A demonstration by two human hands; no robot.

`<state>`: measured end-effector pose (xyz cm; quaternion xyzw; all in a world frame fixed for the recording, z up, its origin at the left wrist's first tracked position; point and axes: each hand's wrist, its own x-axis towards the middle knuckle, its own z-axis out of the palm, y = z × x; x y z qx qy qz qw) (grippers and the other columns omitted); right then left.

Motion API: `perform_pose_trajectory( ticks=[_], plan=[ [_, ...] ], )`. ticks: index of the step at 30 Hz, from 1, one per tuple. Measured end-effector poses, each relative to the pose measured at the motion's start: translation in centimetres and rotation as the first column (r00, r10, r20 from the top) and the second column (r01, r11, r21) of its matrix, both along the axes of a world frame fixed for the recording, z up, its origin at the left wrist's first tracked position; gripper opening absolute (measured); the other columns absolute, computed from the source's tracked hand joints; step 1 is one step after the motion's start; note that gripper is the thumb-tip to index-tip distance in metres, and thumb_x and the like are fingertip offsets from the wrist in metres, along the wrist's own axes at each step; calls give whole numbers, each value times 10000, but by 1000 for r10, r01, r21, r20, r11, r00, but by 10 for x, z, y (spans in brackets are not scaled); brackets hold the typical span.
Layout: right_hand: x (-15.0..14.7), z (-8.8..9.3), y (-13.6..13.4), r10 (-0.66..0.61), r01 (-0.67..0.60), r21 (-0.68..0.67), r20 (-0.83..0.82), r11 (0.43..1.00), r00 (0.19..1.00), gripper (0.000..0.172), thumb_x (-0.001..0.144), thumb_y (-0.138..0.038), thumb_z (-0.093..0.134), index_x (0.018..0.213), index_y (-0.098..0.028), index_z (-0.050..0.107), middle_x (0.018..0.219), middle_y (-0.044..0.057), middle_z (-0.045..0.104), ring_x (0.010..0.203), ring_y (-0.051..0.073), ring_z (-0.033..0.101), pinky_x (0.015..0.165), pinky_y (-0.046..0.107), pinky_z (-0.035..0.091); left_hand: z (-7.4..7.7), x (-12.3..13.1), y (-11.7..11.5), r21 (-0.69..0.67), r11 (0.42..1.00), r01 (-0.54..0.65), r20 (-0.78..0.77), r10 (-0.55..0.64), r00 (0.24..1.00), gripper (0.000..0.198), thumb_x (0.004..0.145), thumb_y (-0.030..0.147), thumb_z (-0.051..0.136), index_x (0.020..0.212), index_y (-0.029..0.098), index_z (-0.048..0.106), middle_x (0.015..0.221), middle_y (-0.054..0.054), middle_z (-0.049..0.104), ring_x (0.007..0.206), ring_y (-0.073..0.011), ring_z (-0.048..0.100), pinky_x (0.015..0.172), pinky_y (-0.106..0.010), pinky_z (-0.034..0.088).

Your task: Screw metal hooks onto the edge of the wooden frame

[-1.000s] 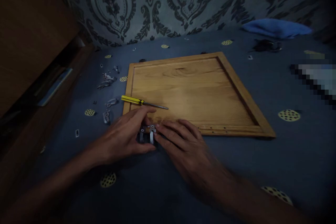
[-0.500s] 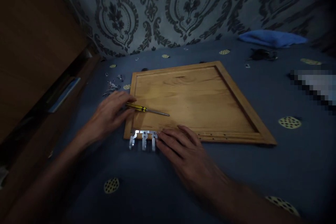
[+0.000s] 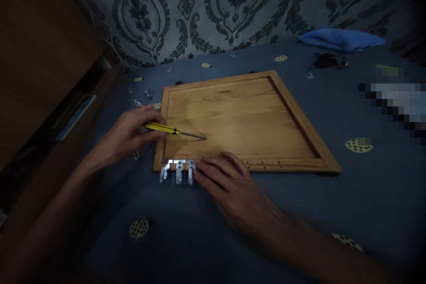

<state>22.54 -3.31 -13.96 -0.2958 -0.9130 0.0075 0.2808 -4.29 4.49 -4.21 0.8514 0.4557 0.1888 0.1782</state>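
Observation:
My left hand [image 3: 131,131] is closed on the yellow-and-black handle of a screwdriver [image 3: 163,128], at the left side of a framed wooden panel [image 3: 233,115]. The screwdriver's shaft points right across the panel, and a shadow falls below it. At the panel's near left edge sits a silver metal bracket [image 3: 179,166] with three curved prongs that stick out toward me. My right hand [image 3: 233,182] lies with fingers extended over the near edge, its fingertips against the bracket's right end. Several small holes show along that edge to the right of my hand.
Small metal parts [image 3: 138,103] lie on the dark blue patterned cloth [image 3: 199,230] beyond my left hand. A blue cloth [image 3: 342,39] and a dark object [image 3: 329,61] lie at the back right. Wooden furniture [image 3: 40,53] stands along the left.
My left hand has drawn the screwdriver slightly left, and more of its yellow handle shows. The whole view has shifted a little. My right hand stays by the bracket.

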Motion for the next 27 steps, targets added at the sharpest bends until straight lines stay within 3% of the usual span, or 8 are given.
perform_pose_trajectory(
  ticks=[4, 7, 13, 27],
  plan=[
    [1, 0, 0, 26, -26, -29, 5, 999, 1000, 391, 971, -67, 470, 1288, -146, 685, 1297, 135, 728, 1238, 270, 599, 1073, 556, 472, 22, 15, -20, 13, 991, -134, 382, 119, 917, 148, 795, 248, 852, 874, 216, 731, 824, 19, 693, 783, -134, 641, 702, -240, 497],
    [0, 0, 0, 15, -15, -11, -1, 1000, 1000, 388, 976, -62, 460, 1282, -141, 686, 1302, 130, 728, 1233, 267, 603, 1068, 544, 476, 24, 29, -36, 43, 981, -190, 482, 146, 864, 150, 805, 246, 846, 880, 215, 720, 824, 29, 708, 752, -114, 646, 685, -222, 521],
    [-1, 0, 0, 14, -14, -10, -18, 1000, 1000, 364, 954, -66, 519, 1264, -142, 693, 1257, 127, 745, 1217, 268, 617, 1068, 524, 470, 20, 40, -52, 147, 972, -182, 325, 127, 937, 42, 953, 263, 665, 947, 233, 636, 791, 55, 630, 685, -96, 599, 616, -209, 480],
    [-1, 1, 0, 17, -17, 11, -22, 1000, 1000, 364, 964, -56, 477, 1249, -114, 696, 1263, 136, 744, 1201, 277, 623, 1044, 542, 487, 25, 37, -54, 226, 968, -108, 114, 84, 990, 64, 994, 277, 589, 951, 231, 588, 793, 61, 613, 686, -93, 586, 581, -197, 436]
  ],
)
